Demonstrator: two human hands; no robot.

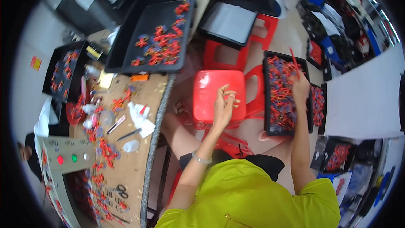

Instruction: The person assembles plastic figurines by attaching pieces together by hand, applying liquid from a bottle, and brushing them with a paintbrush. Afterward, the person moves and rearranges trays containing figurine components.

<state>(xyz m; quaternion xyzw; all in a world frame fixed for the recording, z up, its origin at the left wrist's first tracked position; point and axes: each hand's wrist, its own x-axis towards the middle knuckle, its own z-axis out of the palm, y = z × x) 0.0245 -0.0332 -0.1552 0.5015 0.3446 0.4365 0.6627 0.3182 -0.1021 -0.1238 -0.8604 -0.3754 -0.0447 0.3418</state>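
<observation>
My right hand (300,88) is closed on a thin red stick (293,59), which points up and away from me. It is over a black tray (266,101) filled with small red and purple figure-like parts (282,80). My left hand (225,107) hovers above a red plastic stool (206,86), its fingers loosely bent and apart. I can make out nothing in that hand.
The workbench (141,160) at left bears scattered red parts, scissors (121,191), a small white bottle (131,145) and a control box (74,158) with buttons. A large black tray (126,38) with red parts rests at its far end. More trays line the right.
</observation>
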